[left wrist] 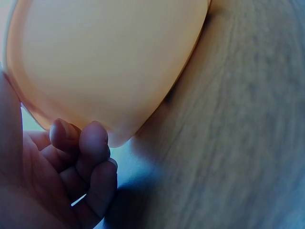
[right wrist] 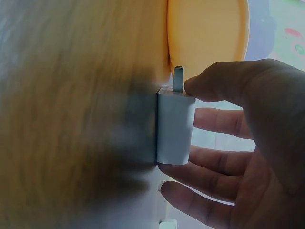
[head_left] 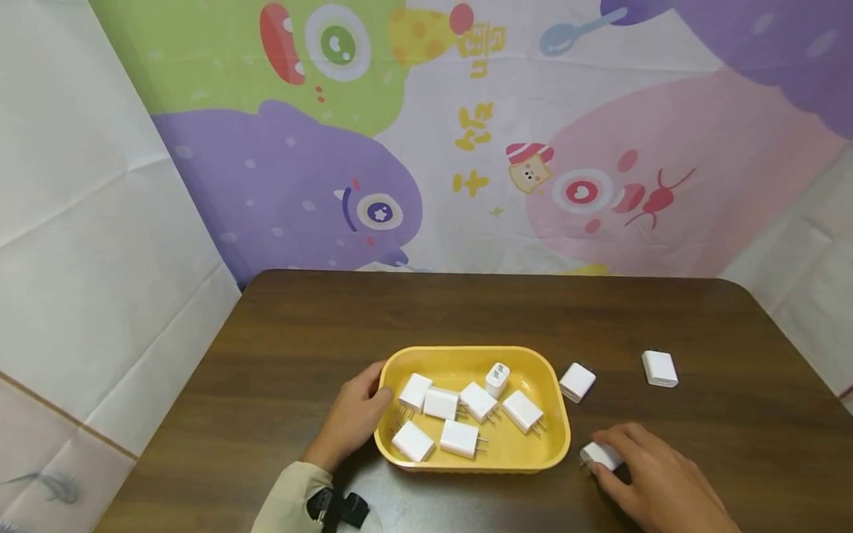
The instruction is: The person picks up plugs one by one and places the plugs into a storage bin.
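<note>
A yellow plastic basin [head_left: 516, 450] sits on the table with several white charger plugs [head_left: 460, 438] lying loose inside it. My left hand [head_left: 353, 416] holds the basin's left end, thumb at the rim and fingers bent against the outer wall [left wrist: 109, 57], as the left wrist view shows. To the right of the basin, my right hand [head_left: 656, 474] pinches another white charger plug [right wrist: 175, 126] between thumb and fingers. That plug lies at the tabletop, its metal prongs [right wrist: 178, 78] at the thumb end and pointing toward the basin.
On the brown wooden table [head_left: 320, 314], one white charger plug [head_left: 577, 382] lies close beside the basin's right end. A second loose plug [head_left: 660, 369] is farther right. A cartoon-printed cloth [head_left: 466, 222] hangs behind the table, and a black strap [head_left: 336, 509] circles my left wrist.
</note>
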Motion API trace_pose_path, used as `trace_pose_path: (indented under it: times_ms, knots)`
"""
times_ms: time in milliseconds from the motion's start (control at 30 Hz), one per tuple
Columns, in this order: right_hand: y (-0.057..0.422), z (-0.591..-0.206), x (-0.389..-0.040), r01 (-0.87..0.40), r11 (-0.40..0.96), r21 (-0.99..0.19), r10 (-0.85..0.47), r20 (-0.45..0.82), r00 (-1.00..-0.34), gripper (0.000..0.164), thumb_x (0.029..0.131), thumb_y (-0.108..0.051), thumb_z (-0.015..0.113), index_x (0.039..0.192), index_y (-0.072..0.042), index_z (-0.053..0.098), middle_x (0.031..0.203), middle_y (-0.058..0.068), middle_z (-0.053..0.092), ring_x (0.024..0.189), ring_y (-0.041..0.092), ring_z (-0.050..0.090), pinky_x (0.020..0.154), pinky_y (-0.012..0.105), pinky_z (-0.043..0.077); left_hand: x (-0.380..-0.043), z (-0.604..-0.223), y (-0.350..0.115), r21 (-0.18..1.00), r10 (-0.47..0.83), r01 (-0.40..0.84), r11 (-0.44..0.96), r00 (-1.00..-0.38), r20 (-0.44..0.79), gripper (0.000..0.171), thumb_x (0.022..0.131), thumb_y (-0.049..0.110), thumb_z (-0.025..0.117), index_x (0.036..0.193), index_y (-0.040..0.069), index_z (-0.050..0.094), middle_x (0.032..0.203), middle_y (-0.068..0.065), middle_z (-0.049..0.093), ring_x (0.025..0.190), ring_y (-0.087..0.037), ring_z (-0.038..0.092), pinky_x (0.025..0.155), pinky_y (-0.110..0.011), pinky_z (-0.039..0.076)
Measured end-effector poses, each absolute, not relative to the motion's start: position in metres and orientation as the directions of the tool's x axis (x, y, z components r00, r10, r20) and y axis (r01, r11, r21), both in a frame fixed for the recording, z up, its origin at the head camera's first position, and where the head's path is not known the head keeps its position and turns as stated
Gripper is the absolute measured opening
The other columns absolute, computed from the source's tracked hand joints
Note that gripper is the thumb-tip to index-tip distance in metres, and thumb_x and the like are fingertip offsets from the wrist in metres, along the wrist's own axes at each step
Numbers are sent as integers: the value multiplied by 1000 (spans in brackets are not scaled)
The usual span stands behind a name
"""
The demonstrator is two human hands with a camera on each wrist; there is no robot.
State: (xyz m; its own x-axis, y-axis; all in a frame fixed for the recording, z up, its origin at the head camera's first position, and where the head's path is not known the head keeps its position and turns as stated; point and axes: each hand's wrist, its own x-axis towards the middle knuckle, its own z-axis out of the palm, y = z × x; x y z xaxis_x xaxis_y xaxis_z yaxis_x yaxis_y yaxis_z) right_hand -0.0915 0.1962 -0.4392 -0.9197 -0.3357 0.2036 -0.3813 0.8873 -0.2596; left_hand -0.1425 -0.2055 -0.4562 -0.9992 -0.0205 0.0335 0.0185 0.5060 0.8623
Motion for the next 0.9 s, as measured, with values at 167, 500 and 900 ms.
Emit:
trace_pose_path:
  times_ms: [167, 500, 900]
  knots:
    - [195, -437, -92, -331, 900, -283, -305, 132, -943, 37, 81, -35, 81, 113, -19, 71, 111, -2, 64, 94, 19, 64, 74, 48, 54, -141, -457, -207, 865, -18, 25, 501, -999, 40, 42, 96, 15, 53, 138, 12, 60, 124, -4, 66, 109, -20, 61, 99, -47, 47]
    - [193, -431, -93, -315, 892, -325, -256, 212, -943, 37, 82, -28, 80, 114, -12, 69, 112, 6, 64, 92, 23, 64, 78, 52, 54, -143, -458, -206, 866, -15, 16, 500, -1000, 27, 42, 96, 15, 53, 137, 13, 60, 124, -4, 66, 108, -19, 61, 98, -47, 47]
    - [179, -423, -99, -442, 843, -308, -247, 507, -826, 37, 73, -18, 85, 106, -12, 69, 106, 0, 65, 91, 19, 65, 74, 46, 54, -144, -460, -208, 866, -12, 35, 498, -999, 48, 41, 95, 14, 53, 135, 15, 62, 121, -2, 67, 105, -18, 61, 97, -45, 48]
